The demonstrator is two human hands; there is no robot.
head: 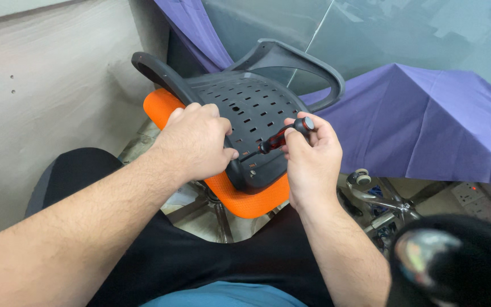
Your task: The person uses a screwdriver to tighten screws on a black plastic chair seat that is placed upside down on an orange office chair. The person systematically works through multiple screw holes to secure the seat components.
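Seat first: an upturned office-chair seat (240,108), its dark grey perforated plastic underside facing up and its orange mesh cushion (251,199) showing at the lower edge, lies tilted across the person's lap, with two curved grey plastic armrests (291,59) rising at the far side. It looks bulky and moderately heavy, stiff in the plastic shell and yielding only in the padded orange rim; the smooth shell would likely slide on the lap, so the firm places to steady it seem to be the shell's edge or an armrest.

Behind it hangs a purple cloth (427,119) draped over something, with a pale wood-grain wall panel (46,85) at the left. Down at the right a chrome chair base with a small white caster (362,177) rests on a mottled floor (194,219), and a shiny dark rounded object (433,256), blurred, sits at the lower right corner.

The left hand (197,142) is curled over the near edge of the shell, fingers folded down and thumb pressed to the rim, steadying it. The right hand (311,156) is closed round a short screwdriver with a red and black handle (282,135), fingertips pinching the handle near its grey end cap, the shaft angled down left toward a small screw point (252,165) in the shell. The tool is light and rigid, its ribbed handle probably gripping well; whether the tip is seated cannot be told.
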